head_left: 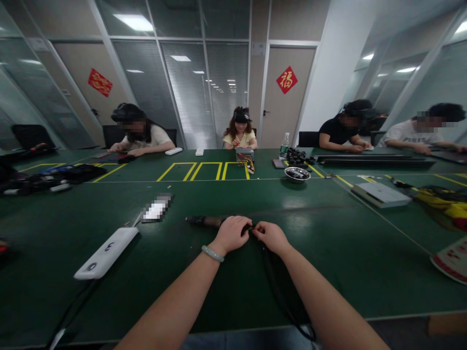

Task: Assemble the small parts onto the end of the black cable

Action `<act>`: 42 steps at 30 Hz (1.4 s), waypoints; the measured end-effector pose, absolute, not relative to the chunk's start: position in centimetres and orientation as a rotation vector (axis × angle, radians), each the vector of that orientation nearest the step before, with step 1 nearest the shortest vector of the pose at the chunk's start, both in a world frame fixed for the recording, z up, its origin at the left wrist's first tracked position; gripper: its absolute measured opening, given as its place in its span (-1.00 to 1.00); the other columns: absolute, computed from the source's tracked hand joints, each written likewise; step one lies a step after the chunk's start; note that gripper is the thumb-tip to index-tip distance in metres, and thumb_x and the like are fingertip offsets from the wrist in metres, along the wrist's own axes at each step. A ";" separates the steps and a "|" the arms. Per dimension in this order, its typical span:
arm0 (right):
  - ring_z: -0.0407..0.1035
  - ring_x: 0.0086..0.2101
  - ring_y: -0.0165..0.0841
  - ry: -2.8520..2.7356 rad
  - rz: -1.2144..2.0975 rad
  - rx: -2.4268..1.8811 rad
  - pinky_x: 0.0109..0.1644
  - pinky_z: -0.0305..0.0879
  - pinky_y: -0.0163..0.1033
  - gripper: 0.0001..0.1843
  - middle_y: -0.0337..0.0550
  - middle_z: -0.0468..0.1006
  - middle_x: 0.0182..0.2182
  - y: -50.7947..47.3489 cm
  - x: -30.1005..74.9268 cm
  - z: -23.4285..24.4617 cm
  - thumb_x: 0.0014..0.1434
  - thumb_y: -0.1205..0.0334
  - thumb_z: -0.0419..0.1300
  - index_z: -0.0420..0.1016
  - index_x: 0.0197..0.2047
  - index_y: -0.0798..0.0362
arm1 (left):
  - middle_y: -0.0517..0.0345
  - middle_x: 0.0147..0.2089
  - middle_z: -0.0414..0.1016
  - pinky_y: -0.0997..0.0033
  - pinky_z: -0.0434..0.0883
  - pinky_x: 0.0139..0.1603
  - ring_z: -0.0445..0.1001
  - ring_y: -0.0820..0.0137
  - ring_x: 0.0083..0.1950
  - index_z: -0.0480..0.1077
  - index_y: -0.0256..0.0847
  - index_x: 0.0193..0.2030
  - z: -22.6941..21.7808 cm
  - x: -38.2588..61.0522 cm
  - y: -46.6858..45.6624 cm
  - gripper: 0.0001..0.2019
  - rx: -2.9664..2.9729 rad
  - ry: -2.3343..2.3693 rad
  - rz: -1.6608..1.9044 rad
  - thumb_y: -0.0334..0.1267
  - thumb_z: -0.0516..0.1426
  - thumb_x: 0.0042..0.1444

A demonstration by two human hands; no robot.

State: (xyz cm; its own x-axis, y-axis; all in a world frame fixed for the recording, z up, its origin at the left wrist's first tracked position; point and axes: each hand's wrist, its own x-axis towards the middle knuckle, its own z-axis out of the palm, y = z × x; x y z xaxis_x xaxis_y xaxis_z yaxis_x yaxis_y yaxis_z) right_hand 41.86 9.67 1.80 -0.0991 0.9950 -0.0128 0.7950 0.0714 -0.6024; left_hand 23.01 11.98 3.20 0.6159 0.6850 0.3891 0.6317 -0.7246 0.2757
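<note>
My left hand [232,232] is closed around the near end of a dark cylindrical tool [204,221] that lies on the green table [328,253]. My right hand [270,235] pinches a black cable [277,287] right beside the left hand, where the cable meets the tool. The cable runs down between my forearms toward the table's near edge. A pale bracelet [212,253] sits on my left wrist.
A white power bank [106,253] with a cable lies to the left. Further back are a metal bowl [297,174], a water bottle [284,145], a grey flat box [381,194], yellow floor-tape marks and black parts. Several other people sit working at the far and right sides.
</note>
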 end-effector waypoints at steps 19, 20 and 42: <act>0.38 -0.43 -0.40 -1.894 0.586 -1.748 -0.36 0.10 -0.35 -0.79 -0.26 0.55 -0.47 10.1 41.7 0.8 0.20 0.08 0.14 0.54 -0.32 -0.02 | 0.22 0.11 0.45 0.01 -0.10 0.42 0.31 0.31 0.22 0.41 -0.10 -0.15 1.8 22.7 13.4 -0.85 2.717 1.044 0.802 -0.38 0.10 0.18; 0.38 -0.43 -0.39 -1.887 0.583 -1.747 -0.35 0.11 -0.35 -0.80 -0.26 0.55 -0.47 10.1 41.7 0.8 0.20 0.08 0.14 0.54 -0.32 -0.03 | 0.22 0.11 0.45 -0.02 -0.15 0.43 0.29 0.31 0.24 0.41 -0.09 -0.15 1.8 22.8 13.5 -0.86 2.718 1.048 0.810 -0.38 0.09 0.19; 0.37 -0.44 -0.38 -1.875 0.482 -1.783 -0.35 0.10 -0.30 -0.80 -0.28 0.52 -0.48 9.9 40.7 1.3 0.26 0.12 0.10 0.47 -0.34 -0.03 | 0.17 -0.02 0.47 0.20 0.26 0.09 0.38 0.31 0.05 0.43 -0.12 -0.18 2.5 23.0 13.4 -0.88 2.633 1.146 0.760 -0.39 0.13 0.18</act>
